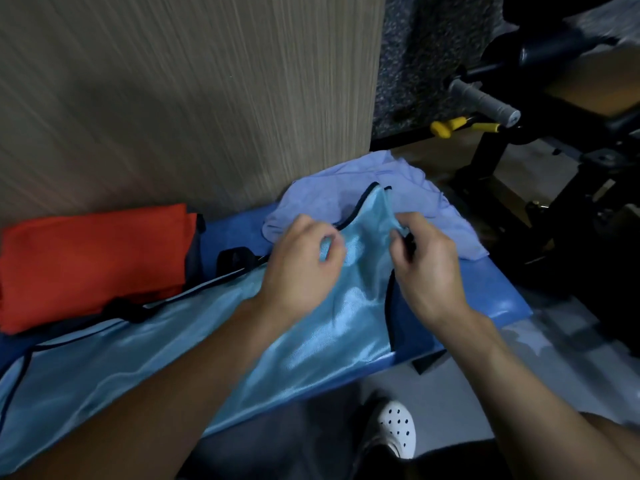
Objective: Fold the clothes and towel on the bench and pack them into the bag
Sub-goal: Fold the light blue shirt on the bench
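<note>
Both my hands grip the shiny light blue shirt [138, 358], which lies spread along the blue bench [491, 292] from the 8 o'clock corner up toward the middle. My left hand [301, 261] has its fingers curled and pinches the cloth just below the dark-edged neckline. My right hand [426, 268], close beside it at 3 o'clock, pinches the shirt's raised end, thumb and fingers closed on the fabric and its dark trim. That end stands up in a peak between my hands, lifted off the bench. Behind it, at 12 o'clock from my hands, the pale purple towel [332, 199] lies crumpled on the far end of the bench, touching the wooden wall panel [173, 98]. At 9 o'clock a folded red cloth [90, 258] sits on the dark bag [193, 261], whose black straps [235, 259] reach toward the shirt's edge; I cannot tell whether the red cloth is inside the bag or only on top. At 2 o'clock stands a black gym machine [571, 188] with a grey handle [485, 102] and a yellow knob [446, 128]. At 6 o'clock, on the floor, my white shoe [398, 427] shows.
</note>
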